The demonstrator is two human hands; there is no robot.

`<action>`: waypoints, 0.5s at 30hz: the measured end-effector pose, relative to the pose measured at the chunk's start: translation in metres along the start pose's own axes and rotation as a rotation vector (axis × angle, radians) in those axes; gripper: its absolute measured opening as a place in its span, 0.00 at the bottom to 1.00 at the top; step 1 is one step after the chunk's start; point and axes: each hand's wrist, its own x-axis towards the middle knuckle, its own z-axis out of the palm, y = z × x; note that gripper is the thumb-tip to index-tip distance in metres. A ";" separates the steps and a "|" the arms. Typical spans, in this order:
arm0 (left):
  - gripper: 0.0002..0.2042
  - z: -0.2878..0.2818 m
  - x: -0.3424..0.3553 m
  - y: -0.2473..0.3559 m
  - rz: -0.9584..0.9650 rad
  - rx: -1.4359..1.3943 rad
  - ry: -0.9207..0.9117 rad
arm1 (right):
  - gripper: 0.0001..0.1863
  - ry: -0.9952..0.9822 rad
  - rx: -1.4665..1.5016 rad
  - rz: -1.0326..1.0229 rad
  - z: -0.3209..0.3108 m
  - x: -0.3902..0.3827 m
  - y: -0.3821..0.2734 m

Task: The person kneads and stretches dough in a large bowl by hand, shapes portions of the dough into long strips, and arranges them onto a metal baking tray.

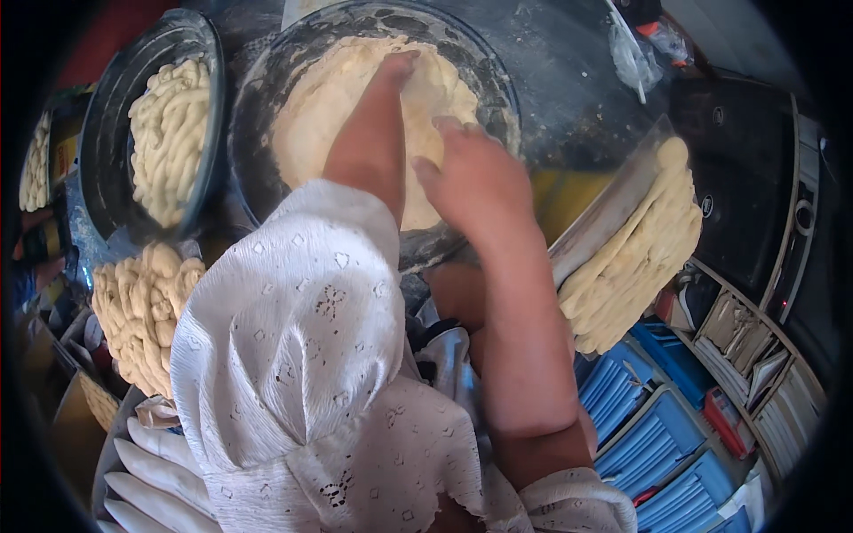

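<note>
A wide dark basin (498,67) in front of me holds a pale, floury dough mass (311,124), smooth in places and dusty at its rim. My left hand (400,67) reaches to the far side of this mass. Its fingers are sunk in or blurred against the dough, so their shape is hidden. Nearer and to the right, my right hand (480,169) rests at the dough's right side, thumb and fingers apart, fingertips touching the surface. A loose white patterned sleeve (293,311) covers my upper left arm.
At left stands a dark tub (96,133) with rope-like dough strips (169,133). Lumpy dough pieces (142,306) lie below it. To the right, flat dough strips (635,258) are piled by a board (613,200). Blue folded items (662,444) fill crates near a black cabinet (737,178).
</note>
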 end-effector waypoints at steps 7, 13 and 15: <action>0.22 0.117 -0.057 0.012 0.082 0.293 0.123 | 0.18 0.009 -0.021 0.154 -0.003 0.001 0.049; 0.27 0.044 -0.052 0.000 0.479 0.530 0.301 | 0.26 -0.090 0.042 0.059 -0.010 0.004 0.008; 0.30 0.031 -0.049 0.003 0.537 0.510 0.277 | 0.26 -0.096 0.041 0.036 -0.009 0.005 0.003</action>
